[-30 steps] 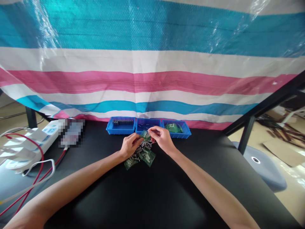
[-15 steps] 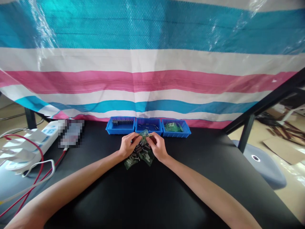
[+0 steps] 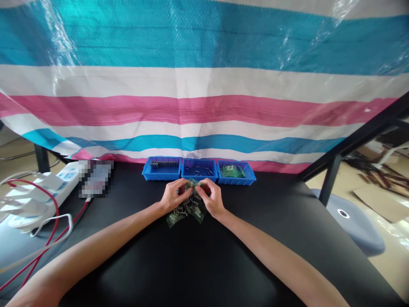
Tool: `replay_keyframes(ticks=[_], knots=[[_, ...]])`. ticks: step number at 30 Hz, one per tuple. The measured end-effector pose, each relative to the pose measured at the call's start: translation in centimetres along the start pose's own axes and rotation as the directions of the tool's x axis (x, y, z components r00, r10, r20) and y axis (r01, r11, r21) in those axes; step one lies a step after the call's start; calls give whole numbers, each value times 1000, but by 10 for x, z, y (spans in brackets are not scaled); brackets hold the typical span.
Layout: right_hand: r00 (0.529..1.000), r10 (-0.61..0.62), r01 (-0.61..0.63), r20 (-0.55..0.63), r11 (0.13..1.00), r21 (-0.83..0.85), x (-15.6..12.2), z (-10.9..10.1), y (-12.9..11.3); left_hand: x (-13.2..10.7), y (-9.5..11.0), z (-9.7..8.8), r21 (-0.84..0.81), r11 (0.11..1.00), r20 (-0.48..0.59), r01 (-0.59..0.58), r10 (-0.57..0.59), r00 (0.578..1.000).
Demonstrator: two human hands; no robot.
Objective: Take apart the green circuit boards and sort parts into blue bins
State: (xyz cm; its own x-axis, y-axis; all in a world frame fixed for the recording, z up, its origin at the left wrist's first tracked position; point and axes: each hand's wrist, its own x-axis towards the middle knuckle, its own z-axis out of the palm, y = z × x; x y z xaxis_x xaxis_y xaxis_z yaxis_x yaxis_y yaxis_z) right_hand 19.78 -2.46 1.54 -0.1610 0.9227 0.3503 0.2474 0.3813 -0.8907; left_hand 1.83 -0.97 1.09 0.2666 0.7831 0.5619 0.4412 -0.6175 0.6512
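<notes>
My left hand (image 3: 174,195) and my right hand (image 3: 211,197) pinch a small clear greenish plastic bag (image 3: 192,184) from its two sides. Bits of metal seem to be inside it, too small to name. Below and between the hands lies a pile of small metal parts (image 3: 188,204), dark and silvery, on the black table. More greenish plastic bags (image 3: 175,218) with parts in them lie at the pile's near edge. The fingers hide part of the held bag.
Three blue bins stand in a row behind my hands: the left bin (image 3: 161,174) with metal cylinders, the middle bin (image 3: 198,174) with thin metal pins, the right bin (image 3: 236,181) with greenish bags. A power strip (image 3: 65,177) with cables lies at left. A striped sheet (image 3: 204,111) hangs behind.
Both hands stay over the pile on the same bag. Their fingers and thumbs have shifted slightly on it, and the bag sits a little lower between them.
</notes>
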Motion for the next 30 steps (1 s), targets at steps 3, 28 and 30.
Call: replay_keyframes(ticks=[3,28,30], knots=[[999,-42,41,29,999,6,1,0,-1,-1,-2,0,24,1000,-39,10,-9,999],[996,-90,90,4,996,-2,2,4,5,-2,1,0,61,997,-42,-47,49,998],[996,-89,89,-6,996,-18,2,4,6,-1,0,0,62,997,-27,-40,42,999]])
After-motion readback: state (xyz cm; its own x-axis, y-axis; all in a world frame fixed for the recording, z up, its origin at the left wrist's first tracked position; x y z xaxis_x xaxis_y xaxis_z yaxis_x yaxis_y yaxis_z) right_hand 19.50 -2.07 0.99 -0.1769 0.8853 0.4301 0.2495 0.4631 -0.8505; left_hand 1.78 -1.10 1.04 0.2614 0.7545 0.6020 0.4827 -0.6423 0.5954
